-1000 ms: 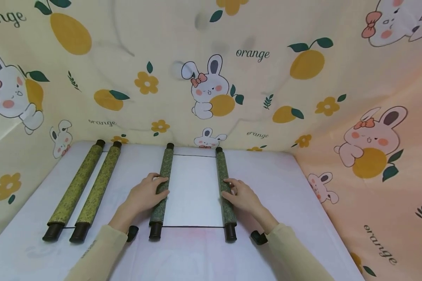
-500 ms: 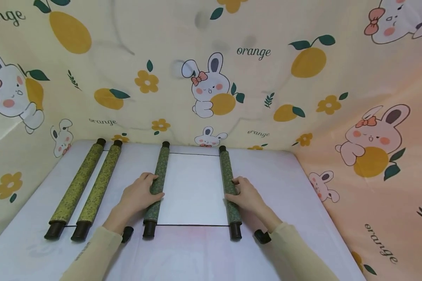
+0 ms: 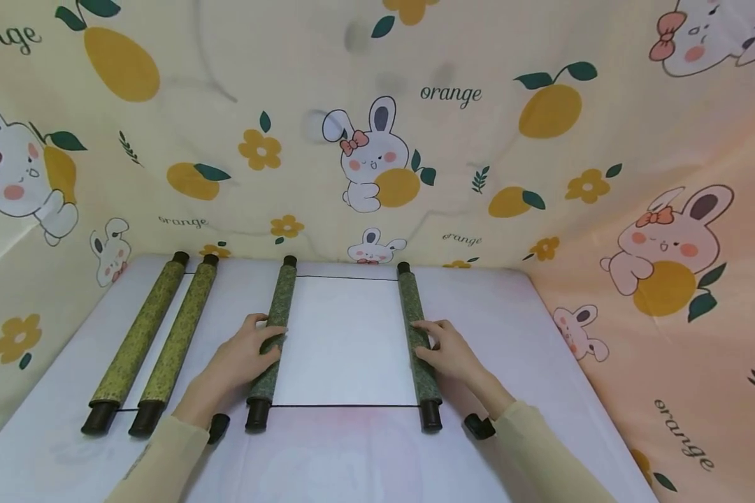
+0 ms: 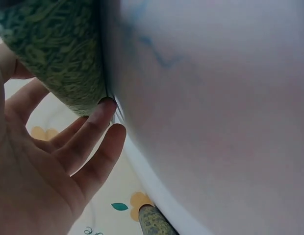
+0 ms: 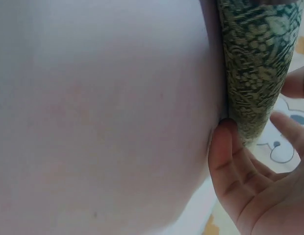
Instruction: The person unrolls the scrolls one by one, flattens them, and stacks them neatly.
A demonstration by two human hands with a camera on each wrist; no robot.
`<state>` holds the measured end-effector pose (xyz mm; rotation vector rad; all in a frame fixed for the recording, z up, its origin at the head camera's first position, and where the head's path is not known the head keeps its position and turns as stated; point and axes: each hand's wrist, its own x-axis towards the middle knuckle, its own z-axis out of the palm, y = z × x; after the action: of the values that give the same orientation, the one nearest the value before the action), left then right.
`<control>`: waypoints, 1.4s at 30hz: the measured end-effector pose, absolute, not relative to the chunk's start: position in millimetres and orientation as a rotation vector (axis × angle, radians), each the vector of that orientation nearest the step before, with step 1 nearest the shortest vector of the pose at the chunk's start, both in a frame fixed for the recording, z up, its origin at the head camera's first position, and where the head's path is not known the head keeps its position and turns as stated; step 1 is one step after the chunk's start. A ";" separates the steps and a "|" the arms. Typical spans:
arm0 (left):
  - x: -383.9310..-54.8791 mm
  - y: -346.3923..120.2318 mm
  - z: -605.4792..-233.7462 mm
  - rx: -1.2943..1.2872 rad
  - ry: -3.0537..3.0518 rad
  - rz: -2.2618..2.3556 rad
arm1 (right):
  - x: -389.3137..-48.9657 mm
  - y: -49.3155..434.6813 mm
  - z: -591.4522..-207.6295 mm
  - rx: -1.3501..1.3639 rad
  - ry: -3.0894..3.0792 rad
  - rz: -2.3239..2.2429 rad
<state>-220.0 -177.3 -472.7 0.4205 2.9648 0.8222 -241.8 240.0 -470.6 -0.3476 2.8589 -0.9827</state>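
Observation:
A scroll with two green patterned rolls and black end knobs lies on the table, a white sheet (image 3: 346, 342) stretched flat between the rolls. My left hand (image 3: 235, 360) grips the left green roll (image 3: 281, 297) near its middle, thumb on the inner side. Around the right green roll (image 3: 425, 381), the fingers and thumb of my right hand (image 3: 456, 353) are curled. In the left wrist view, fingertips (image 4: 109, 105) touch the underside of the patterned roll (image 4: 63, 54). The right wrist view has fingers (image 5: 221, 147) against the other roll (image 5: 257, 63).
To the left lies a second scroll with two yellow-green rolls (image 3: 141, 328) close together, a narrow white strip between them. A cloth printed with rabbits and oranges (image 3: 371, 84) hangs behind and beside the table (image 3: 497, 328). Dark wrist devices (image 3: 479, 426) show below both hands.
The two green rolls have moved apart, the left one leftward and the right one rightward, with my hands on them. More of the white sheet shows between them.

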 end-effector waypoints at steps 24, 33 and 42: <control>-216.9 -202.6 -472.8 0.328 3.035 0.697 | -240.2 253.7 -471.4 -0.260 2.920 -0.892; -211.3 -211.7 -476.5 0.348 3.000 0.804 | -234.4 264.8 -469.4 -0.242 2.923 -0.938; -208.9 -220.6 -472.0 0.417 3.014 0.798 | -234.8 274.7 -471.5 -0.276 2.916 -0.993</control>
<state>-208.9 -220.6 -472.0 0.4169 3.0140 0.7979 -234.8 274.7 -471.5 -0.2758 2.9165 -0.9932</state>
